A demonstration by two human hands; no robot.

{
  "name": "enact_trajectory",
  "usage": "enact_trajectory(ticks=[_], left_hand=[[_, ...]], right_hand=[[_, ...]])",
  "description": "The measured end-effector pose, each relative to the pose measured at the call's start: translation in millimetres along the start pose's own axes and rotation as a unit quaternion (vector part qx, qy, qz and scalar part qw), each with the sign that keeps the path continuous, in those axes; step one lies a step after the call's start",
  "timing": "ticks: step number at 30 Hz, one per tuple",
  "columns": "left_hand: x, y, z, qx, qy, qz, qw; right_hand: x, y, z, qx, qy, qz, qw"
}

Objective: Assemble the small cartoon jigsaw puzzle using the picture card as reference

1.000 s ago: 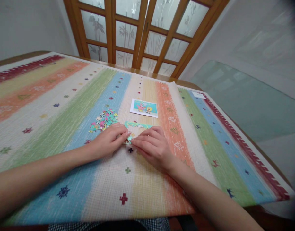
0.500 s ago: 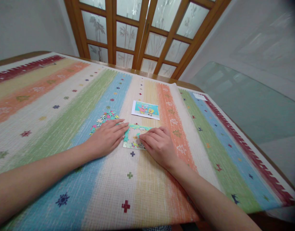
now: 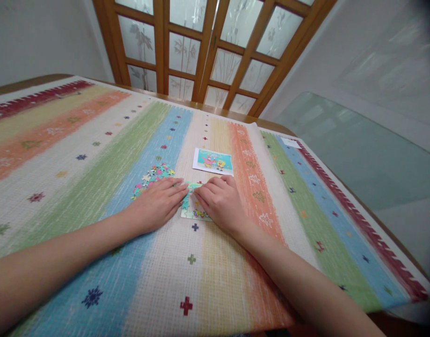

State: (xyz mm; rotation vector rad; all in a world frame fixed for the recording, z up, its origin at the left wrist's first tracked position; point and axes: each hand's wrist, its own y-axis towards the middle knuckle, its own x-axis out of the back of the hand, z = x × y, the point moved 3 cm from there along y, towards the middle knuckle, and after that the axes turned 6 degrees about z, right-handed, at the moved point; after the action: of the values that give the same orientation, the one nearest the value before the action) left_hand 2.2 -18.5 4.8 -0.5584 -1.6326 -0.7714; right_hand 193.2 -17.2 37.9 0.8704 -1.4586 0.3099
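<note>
A small, partly assembled jigsaw puzzle [image 3: 185, 211] lies on the striped tablecloth, with teal pieces along its left and top sides. My left hand [image 3: 158, 201] rests flat at the puzzle's left edge, fingers stretched out and fingertips touching its upper left corner. Over the puzzle is my right hand [image 3: 220, 201], its fingers pinched together on a small puzzle piece near the upper left; the fingers mostly hide that piece. This hand also covers the puzzle's right part. Loose puzzle pieces [image 3: 158, 173] form a colourful heap just beyond my left hand.
A reference picture card [image 3: 215, 161] with cartoon figures lies behind the puzzle. The patterned tablecloth [image 3: 172, 281] covers the table. A white label [image 3: 291, 142] is at the far right. Wooden doors with glass panes [image 3: 197, 51] stand behind the table.
My right hand has moved up and left across the puzzle, from its middle toward the upper left corner. My left hand stays nearly in place.
</note>
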Motion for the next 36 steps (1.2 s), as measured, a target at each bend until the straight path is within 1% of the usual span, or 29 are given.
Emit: enact_trajectory(ticks=[4,11,18,23,28,32,36], left_hand=[[2,1,-1,-0.003,0.002,0.0,1.0],[1,0,0,0.0,-0.007,0.0,1.0],[2,0,1,-0.001,-0.018,0.005,1.0],[2,0,1,-0.001,-0.011,0.008,1.0],[2,0,1,-0.004,-0.017,0.008,1.0],[1,0,2,-0.001,-0.025,0.008,1.0],[1,0,2,-0.001,-0.024,0.01,1.0]], right_hand=[[-7,6,0,-0.01,0.003,-0.003,1.0],[-16,4,0,-0.01,0.018,-0.015,1.0],[-21,1,-5,-0.021,0.06,0.001,0.998],[-21,0,-4,-0.023,0.074,0.021,0.997],[-16,-4,-6,-0.03,0.094,0.021,0.995],[-11,-7,-12,-0.036,0.073,0.018,0.997],[-14,-7,-16,-0.044,0.058,0.024,0.997]])
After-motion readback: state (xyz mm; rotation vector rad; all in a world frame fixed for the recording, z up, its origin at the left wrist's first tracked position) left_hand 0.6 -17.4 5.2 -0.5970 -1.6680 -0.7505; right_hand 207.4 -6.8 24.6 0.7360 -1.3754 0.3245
